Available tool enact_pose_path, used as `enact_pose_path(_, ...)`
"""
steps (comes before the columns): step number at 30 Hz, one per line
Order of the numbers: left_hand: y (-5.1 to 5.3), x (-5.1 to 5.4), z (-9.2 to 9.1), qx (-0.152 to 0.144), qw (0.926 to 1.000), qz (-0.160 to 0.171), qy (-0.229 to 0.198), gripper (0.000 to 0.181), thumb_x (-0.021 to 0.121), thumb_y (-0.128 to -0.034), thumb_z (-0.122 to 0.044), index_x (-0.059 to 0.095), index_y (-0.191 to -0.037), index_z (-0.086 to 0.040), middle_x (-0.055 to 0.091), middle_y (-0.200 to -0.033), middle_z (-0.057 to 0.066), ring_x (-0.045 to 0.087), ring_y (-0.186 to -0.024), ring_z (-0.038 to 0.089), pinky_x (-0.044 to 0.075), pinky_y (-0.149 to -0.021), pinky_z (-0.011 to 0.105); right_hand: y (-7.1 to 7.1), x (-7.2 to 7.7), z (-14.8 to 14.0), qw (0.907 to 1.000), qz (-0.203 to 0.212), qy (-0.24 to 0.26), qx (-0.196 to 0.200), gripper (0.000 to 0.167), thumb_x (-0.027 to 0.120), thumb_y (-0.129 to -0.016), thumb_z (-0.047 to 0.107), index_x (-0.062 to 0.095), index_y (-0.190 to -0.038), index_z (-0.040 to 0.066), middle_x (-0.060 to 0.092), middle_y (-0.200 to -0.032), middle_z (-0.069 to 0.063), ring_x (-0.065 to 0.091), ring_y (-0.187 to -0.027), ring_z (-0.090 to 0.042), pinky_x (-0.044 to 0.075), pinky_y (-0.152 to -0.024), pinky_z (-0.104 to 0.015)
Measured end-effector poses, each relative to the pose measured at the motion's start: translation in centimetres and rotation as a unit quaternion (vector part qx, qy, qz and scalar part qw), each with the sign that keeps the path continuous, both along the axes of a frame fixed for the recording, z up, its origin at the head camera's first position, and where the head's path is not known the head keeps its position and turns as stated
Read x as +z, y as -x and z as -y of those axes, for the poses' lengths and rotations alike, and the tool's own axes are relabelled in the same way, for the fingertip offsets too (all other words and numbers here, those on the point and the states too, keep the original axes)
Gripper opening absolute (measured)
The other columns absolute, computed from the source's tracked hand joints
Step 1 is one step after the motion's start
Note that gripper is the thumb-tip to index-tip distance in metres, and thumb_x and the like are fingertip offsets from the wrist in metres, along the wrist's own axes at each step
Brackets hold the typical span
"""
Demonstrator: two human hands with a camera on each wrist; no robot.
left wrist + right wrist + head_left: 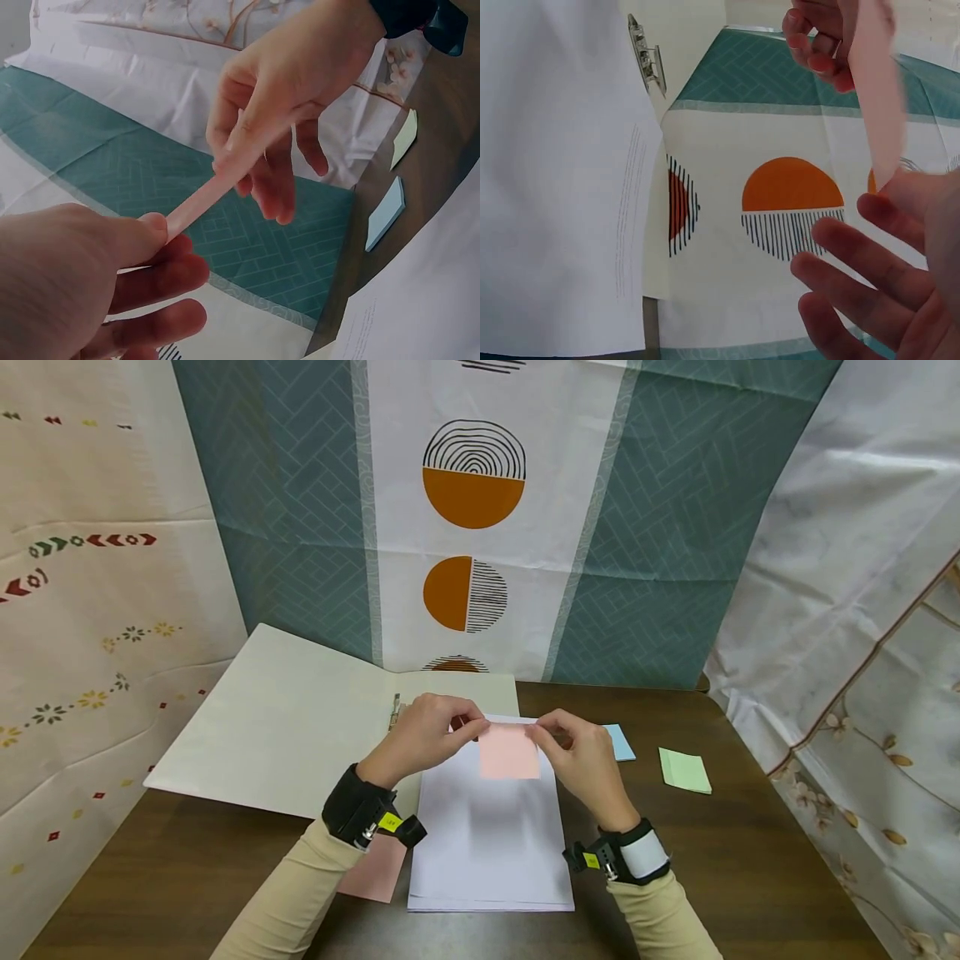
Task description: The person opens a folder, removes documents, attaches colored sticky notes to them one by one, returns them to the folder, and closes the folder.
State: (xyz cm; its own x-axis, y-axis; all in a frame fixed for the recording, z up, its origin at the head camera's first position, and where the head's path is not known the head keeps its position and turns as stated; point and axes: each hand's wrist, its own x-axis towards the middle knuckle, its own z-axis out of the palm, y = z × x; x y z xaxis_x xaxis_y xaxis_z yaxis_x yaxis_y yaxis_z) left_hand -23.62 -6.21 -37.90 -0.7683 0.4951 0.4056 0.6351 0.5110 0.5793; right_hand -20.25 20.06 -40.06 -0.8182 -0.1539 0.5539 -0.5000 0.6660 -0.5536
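One pink sticky note (509, 756) is picked up but apparently not yet laid down, held above the white paper stack (491, 843). Its upper corners sit pinched between thumb and finger of the left hand (429, 737) and right hand (587, 764). An open ring binder (292, 727) lies left; blue sticky notes (620, 745) and green sticky notes (686, 771) right.

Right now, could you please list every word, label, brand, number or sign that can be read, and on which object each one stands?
No text is clearly readable.
Yellow label on the left wrist band: too small.
Second yellow label on the right wrist band: too small.
Printed lines on the white sheet: too small and blurred.
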Motion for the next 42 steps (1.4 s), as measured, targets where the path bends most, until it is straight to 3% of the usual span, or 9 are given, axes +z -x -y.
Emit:
enact_pose_path(4,0.0,-0.1,-0.2,-0.001,1.0,0.003,-0.008,0.013,0.078,-0.1066,-0.02,0.085,-0.1,-0.01,0.079,-0.081,0.001,0.062,-0.069,0.005,0.046,-0.064,0.022,0.1,-0.2,0.1,0.9999,0.013,0.005,-0.006,0.01,0.084,-0.101,0.008,0.083,-0.109,0.003,0.088,-0.101,-0.012,0.086,-0.093,-0.031,0.068,-0.076,-0.034)
enact_pose_path(11,0.2,-0.8,-0.6,0.029,0.9995,-0.008,-0.01,0.021,0.073,-0.1087,-0.023,0.083,-0.093,-0.013,0.077,-0.076,0.0,0.057,-0.064,0.004,0.044,-0.062,0.023,0.5,-0.6,0.3,0.999,0.028,0.036,0.001,0.006,0.079,-0.104,0.008,0.081,-0.102,0.003,0.084,-0.091,-0.012,0.075,-0.077,-0.025,0.054,-0.065,-0.024)
enact_pose_path(14,0.4,-1.2,-0.8,0.047,0.9988,-0.007,0.004,0.022,0.074,-0.1081,-0.025,0.083,-0.091,-0.015,0.075,-0.074,0.0,0.059,-0.066,0.006,0.044,-0.061,0.024,0.7,-0.8,0.3,0.9966,0.062,0.055,-0.003,0.009,0.077,-0.105,0.01,0.08,-0.098,0.004,0.08,-0.085,-0.011,0.064,-0.071,-0.016,0.05,-0.065,-0.024)
enact_pose_path(18,0.8,-1.9,-1.0,0.057,0.9972,0.017,0.045,0.024,0.073,-0.108,-0.027,0.08,-0.088,-0.016,0.069,-0.073,-0.004,0.057,-0.068,0.009,0.04,-0.062,0.025,0.8,-1.1,0.3,0.9898,0.13,0.058,-0.014,0.017,0.073,-0.108,0.014,0.077,-0.093,0.006,0.072,-0.08,-0.01,0.056,-0.07,-0.012,0.046,-0.064,-0.026)
enact_pose_path(23,1.0,-2.4,-0.9,0.035,0.9915,0.065,0.108,0.025,0.071,-0.1085,-0.027,0.079,-0.086,-0.018,0.062,-0.071,-0.007,0.05,-0.066,0.011,0.033,-0.061,0.026,0.9,-1.4,0.2,0.9799,0.198,0.022,0.0,0.02,0.073,-0.106,0.015,0.076,-0.088,0.008,0.066,-0.075,-0.006,0.053,-0.067,-0.014,0.041,-0.06,-0.027)
enact_pose_path(28,1.1,-3.2,-0.7,-0.003,0.9768,0.118,0.178,0.028,0.072,-0.1084,-0.027,0.08,-0.084,-0.017,0.06,-0.071,-0.008,0.049,-0.067,0.011,0.033,-0.061,0.027,0.9,-1.9,0.0,0.9675,0.247,-0.038,0.035,0.02,0.076,-0.102,0.016,0.078,-0.083,0.009,0.067,-0.071,-0.002,0.054,-0.065,-0.013,0.041,-0.058,-0.027)
enact_pose_path(36,0.9,-4.6,-0.9,-0.048,0.9411,0.217,0.255,0.036,0.079,-0.106,-0.028,0.077,-0.071,-0.019,0.057,-0.058,-0.009,0.055,-0.055,0.009,0.038,-0.056,0.027,0.6,-2.8,0.3,0.9344,0.32,-0.122,0.099,0.026,0.079,-0.099,0.02,0.078,-0.074,0.013,0.06,-0.06,0.006,0.051,-0.057,-0.01,0.037,-0.055,-0.025)
enact_pose_path(42,0.8,-5.5,-1.4,-0.056,0.917,0.256,0.3,0.042,0.083,-0.1032,-0.031,0.077,-0.064,-0.02,0.056,-0.053,-0.007,0.053,-0.05,0.011,0.036,-0.057,0.028,0.2,-3.8,0.9,0.9159,0.348,-0.153,0.129,0.029,0.08,-0.098,0.019,0.076,-0.07,0.014,0.057,-0.058,0.008,0.051,-0.055,-0.01,0.037,-0.053,-0.024)
